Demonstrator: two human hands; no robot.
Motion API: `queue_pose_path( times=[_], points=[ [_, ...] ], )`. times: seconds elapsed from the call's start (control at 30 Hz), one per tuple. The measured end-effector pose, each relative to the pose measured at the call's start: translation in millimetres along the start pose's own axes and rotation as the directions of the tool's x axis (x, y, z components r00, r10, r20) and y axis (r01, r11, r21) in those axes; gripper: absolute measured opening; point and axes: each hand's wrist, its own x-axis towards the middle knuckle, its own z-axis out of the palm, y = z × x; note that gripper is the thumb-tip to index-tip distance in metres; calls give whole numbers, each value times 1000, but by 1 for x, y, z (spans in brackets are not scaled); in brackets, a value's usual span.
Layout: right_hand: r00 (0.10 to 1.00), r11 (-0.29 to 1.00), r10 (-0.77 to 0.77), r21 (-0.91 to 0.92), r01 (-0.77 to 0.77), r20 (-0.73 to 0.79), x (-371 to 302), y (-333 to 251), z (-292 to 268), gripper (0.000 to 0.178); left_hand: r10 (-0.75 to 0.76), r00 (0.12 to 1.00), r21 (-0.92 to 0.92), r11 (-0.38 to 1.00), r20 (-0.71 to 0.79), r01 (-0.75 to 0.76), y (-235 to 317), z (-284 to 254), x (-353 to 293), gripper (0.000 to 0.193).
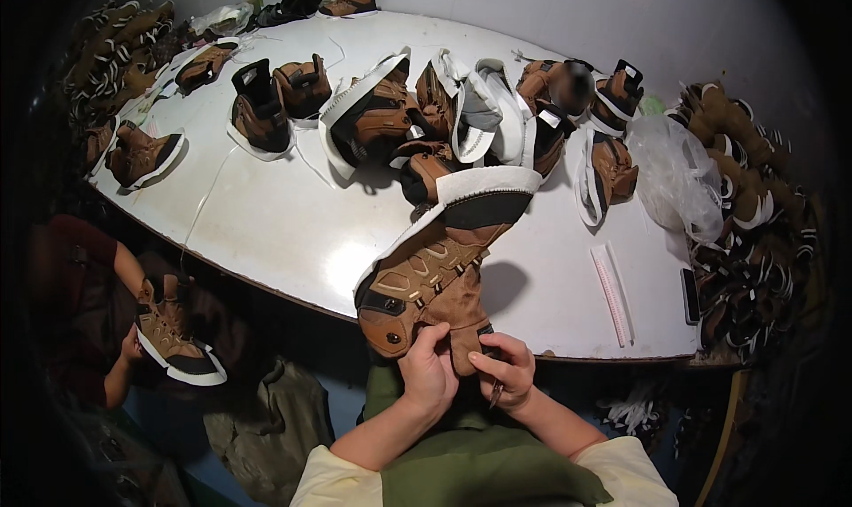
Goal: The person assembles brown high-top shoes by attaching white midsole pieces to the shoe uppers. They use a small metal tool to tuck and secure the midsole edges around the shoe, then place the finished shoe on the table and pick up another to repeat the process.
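Note:
A brown shoe upper (413,281) with black patches and a stitched white margin rests partly on the near table edge, its black toe end pointing away from me. My left hand (428,370) is closed on it, thumb and fingers pinching beside the brown tongue (462,351). From the other side, my right hand (508,370) grips the tongue's edge, thumb pressed on it. A thin dark pointed piece (495,395) sticks out below the right fingers; I cannot make out what it is.
Several brown uppers (382,112) with white margins stand across the white table (266,210). A clear plastic bag (674,174), a pale strip (611,296) and a phone-like dark slab (690,296) lie right. Shoe piles (754,196) flank the table. At left, another person's hand (130,345) holds an upper (173,334).

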Motion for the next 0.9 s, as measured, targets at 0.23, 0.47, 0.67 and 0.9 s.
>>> queue_pose_path(
  times=[0.23, 0.47, 0.67, 0.9],
  points=[
    [998, 1000, 28, -5, -28, 62, -2, 1, -5, 30, 50, 999, -11, 999, -14, -50, -7, 7, -1, 26],
    [995, 996, 84, 32, -86, 53, -5, 0, -5, 28, 123, 992, -23, 992, 5, -123, -5, 20, 1, 41],
    [997, 998, 56, 41, -53, -55, -3, 2, 2, 30, 105, 993, 28, 994, 55, -106, -6, 11, -1, 38],
    [992, 988, 120, 89, -123, 37, -9, -1, -2, 29, 137, 990, 51, 989, 34, -138, -7, 20, -1, 36]
  ],
)
